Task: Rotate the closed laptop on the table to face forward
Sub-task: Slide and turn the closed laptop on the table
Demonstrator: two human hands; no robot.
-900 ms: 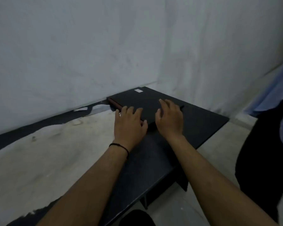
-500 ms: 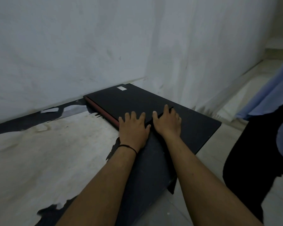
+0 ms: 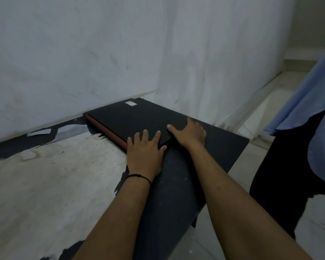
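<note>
The laptop (image 3: 139,120) is black and shut, with a red strip along one side. It lies flat on the worktop (image 3: 223,147), turned at a slant by the wall.

left hand (image 3: 145,150): bare, no rings or gloves that I can spot, short plain nails

left wrist: thin black band (image 3: 138,176), kinda like a hair tie or a cord, sits snug just below the hand

left forearm: totally bare, no sleeve anywhere in the shot

right hand (image 3: 190,133): bare too, no rings, no watch

right wrist: nothing worn on it

right forearm: bare all the way down to the bottom edge, no sleeve showing
</note>
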